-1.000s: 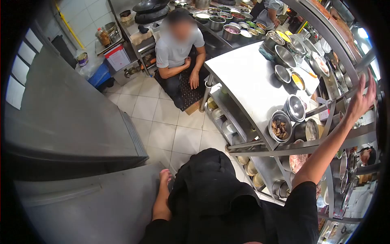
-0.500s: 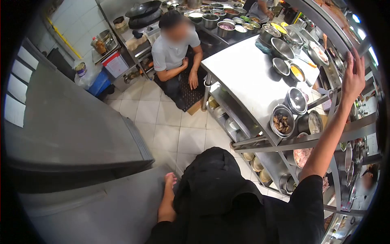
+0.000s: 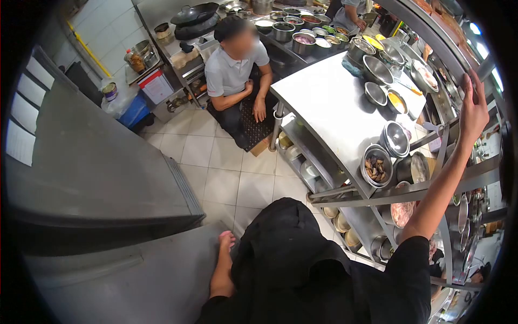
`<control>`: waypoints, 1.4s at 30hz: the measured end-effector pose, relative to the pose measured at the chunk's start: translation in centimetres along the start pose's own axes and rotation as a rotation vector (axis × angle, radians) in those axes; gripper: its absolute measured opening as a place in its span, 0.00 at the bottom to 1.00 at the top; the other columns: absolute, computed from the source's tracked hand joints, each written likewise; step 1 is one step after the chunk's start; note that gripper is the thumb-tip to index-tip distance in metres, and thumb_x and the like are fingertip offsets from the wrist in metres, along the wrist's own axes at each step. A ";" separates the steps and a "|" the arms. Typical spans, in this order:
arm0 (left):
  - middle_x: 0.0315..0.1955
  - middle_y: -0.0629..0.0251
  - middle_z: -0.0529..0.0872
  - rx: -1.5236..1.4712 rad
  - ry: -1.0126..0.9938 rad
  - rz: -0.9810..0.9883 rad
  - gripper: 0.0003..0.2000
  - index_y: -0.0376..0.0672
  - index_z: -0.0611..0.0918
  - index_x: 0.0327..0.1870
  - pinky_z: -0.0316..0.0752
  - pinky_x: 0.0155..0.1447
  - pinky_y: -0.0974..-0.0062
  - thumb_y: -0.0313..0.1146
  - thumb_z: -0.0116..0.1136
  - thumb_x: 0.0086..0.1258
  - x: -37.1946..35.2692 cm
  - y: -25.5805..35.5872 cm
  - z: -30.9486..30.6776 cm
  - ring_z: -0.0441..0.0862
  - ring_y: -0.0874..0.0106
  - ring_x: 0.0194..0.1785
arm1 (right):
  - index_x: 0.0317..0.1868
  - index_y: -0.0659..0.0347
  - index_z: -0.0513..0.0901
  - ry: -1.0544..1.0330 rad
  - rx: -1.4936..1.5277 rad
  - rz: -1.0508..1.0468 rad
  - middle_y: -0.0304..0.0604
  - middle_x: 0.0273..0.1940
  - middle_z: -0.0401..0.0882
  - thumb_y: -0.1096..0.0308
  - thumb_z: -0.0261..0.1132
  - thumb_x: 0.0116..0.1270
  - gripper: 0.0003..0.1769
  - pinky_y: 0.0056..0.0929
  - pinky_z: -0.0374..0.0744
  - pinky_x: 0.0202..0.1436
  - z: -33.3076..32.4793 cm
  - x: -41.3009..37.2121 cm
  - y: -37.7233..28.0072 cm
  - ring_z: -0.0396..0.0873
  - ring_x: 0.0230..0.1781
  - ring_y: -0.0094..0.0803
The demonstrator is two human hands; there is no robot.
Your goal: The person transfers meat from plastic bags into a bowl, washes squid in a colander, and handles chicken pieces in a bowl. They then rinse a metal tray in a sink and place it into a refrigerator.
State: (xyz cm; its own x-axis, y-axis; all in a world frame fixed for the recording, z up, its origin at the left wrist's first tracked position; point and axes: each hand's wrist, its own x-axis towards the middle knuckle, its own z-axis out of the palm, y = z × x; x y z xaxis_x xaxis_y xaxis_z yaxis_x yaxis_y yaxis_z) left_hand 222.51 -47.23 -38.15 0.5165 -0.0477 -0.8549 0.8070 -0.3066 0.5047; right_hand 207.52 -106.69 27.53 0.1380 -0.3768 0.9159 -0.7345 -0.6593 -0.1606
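My right hand (image 3: pixel 474 110) is raised at the upper right, its fingers extended and apart, beside a metal rail (image 3: pixel 431 35) of the shelf frame; whether it touches the rail is unclear. Low in the view, my left hand (image 3: pixel 227 238) lies at the edge of a grey metal door (image 3: pixel 135 275) with its fingers curled. Whatever it may grip there is too small to make out. The steel table (image 3: pixel 329 102) stands between my right arm and a seated person.
A person in a light shirt (image 3: pixel 234 73) sits beyond the tiled floor (image 3: pixel 221 162). Bowls, including one with brown pieces (image 3: pixel 376 168), stand on the steel table. A tall grey cabinet (image 3: pixel 102 156) is at left. Another person's arm (image 3: pixel 353 16) shows at the top.
The view has shifted slightly, so the table and seated person appear a little lower and farther right. My right hand appears slightly lower. My left hand looks almost unchanged.
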 end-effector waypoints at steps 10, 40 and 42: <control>0.31 0.69 0.80 -0.008 -0.016 -0.010 0.14 0.49 0.75 0.48 0.71 0.34 0.67 0.31 0.50 0.59 0.9 -1.4 -0.6 0.78 0.72 0.29 | 0.48 0.52 0.82 0.303 0.010 -0.472 0.43 0.51 0.78 0.64 0.64 0.61 0.14 0.31 0.72 0.56 -0.1 1.8 -3.9 0.76 0.52 0.35; 0.26 0.69 0.80 0.030 -0.029 -0.016 0.12 0.45 0.75 0.45 0.67 0.20 0.78 0.26 0.50 0.59 -0.2 -1.2 1.5 0.76 0.77 0.22 | 0.53 0.64 0.76 -0.129 -0.488 -0.464 0.58 0.54 0.73 0.33 0.47 0.62 0.40 0.41 0.71 0.56 4.1 5.0 -8.4 0.72 0.54 0.51; 0.26 0.69 0.80 0.024 -0.022 -0.012 0.12 0.44 0.76 0.44 0.66 0.18 0.78 0.25 0.49 0.59 -0.4 -1.1 1.7 0.77 0.76 0.22 | 0.53 0.64 0.76 -0.162 -0.527 -0.414 0.58 0.52 0.74 0.32 0.48 0.60 0.41 0.42 0.72 0.54 4.1 5.2 -8.5 0.73 0.53 0.51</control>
State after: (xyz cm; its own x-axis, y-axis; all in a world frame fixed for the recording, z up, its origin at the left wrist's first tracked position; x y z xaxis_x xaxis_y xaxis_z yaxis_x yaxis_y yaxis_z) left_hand 220.91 -48.49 -38.59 0.5000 -0.0649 -0.8636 0.8058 -0.3303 0.4914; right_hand 217.21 -105.77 32.16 0.5439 -0.2817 0.7905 -0.8195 -0.3809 0.4282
